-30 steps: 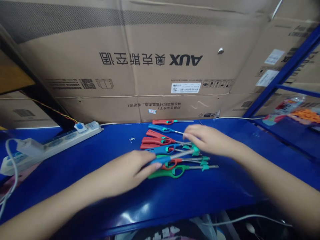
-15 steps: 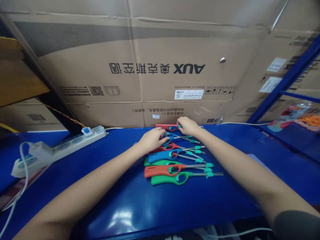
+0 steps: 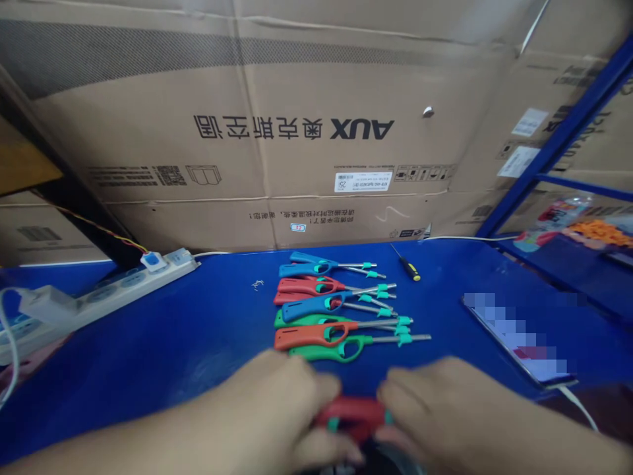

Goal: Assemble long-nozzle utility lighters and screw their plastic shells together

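Note:
A red long-nosed lighter (image 3: 353, 414) is held sideways between my two hands at the near edge of the table, blurred by motion. My left hand (image 3: 284, 406) is closed around its left part. My right hand (image 3: 425, 406) grips its right end, near a bit of turquoise, and covers the nozzle. Just beyond my hands, several lighters lie in a loose stack: a green one (image 3: 326, 351), an orange one (image 3: 314, 335), a blue one (image 3: 309, 307), red ones (image 3: 301, 285) and blue ones (image 3: 299, 270) at the back. Their metal nozzles point right.
A yellow-and-black screwdriver (image 3: 409, 268) lies behind the lighters. To the right rests a phone (image 3: 519, 343) with a white cable. A power strip (image 3: 113, 287) runs along the left. Small bits (image 3: 258, 285) lie on the blue table (image 3: 222, 323). Cardboard (image 3: 297, 145) stands behind.
Both hands have come back from the far side of the table to its near edge, bringing the red lighter along. The screwdriver and phone are now uncovered, and the view has shifted slightly.

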Motion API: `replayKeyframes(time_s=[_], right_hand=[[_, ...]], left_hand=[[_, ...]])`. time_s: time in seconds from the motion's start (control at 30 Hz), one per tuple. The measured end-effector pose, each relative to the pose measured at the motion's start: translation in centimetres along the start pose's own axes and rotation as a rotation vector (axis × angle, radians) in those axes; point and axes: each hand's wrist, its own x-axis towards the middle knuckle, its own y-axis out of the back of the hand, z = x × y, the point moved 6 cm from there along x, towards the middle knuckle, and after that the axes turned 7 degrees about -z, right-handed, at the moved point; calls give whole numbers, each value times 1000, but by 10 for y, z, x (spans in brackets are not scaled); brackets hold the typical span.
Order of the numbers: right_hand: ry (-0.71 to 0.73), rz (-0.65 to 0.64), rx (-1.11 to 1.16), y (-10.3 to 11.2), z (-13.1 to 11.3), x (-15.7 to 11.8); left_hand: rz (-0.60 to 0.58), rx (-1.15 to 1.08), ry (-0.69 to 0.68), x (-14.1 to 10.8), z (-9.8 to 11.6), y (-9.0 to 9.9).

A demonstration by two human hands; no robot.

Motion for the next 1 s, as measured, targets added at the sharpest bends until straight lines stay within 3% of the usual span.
replayKeyframes(time_s=[0.1, 0.17, 0.27, 0.4, 0.47, 0.53, 0.6, 0.77, 0.83, 0.93, 1.0], right_hand=[[-2, 1, 5, -9, -16, -23], [-89, -22, 52, -14, -6, -32], [-195, -111, 159, -23, 20, -35], [-275, -187, 194, -40, 60, -22], [-335, -148, 193, -48, 81, -16], [-381, -105, 227, -58, 98, -14], [-399, -85, 218, -69, 106, -13], [-474, 51, -1, -83, 99, -8], [-428, 92, 15, -86, 87, 0], [-278, 9, 110, -97, 67, 17], [-269, -26, 155, -104, 66, 25]], left_hand=[[-71, -33, 100, -28, 0, -20], [-50, -45, 197, -39, -15, -22], [-36, -66, 236, -40, -36, -20], [110, -133, 138, -22, -53, -5], [215, -143, 77, -13, -63, 1], [303, -110, 30, -8, -73, 1], [318, -29, -9, -3, -78, -8], [325, 142, -18, 10, -77, -37], [312, 144, 3, 18, -75, -43], [289, 111, 33, 31, -76, -43], [288, 85, 55, 40, -81, -40]])
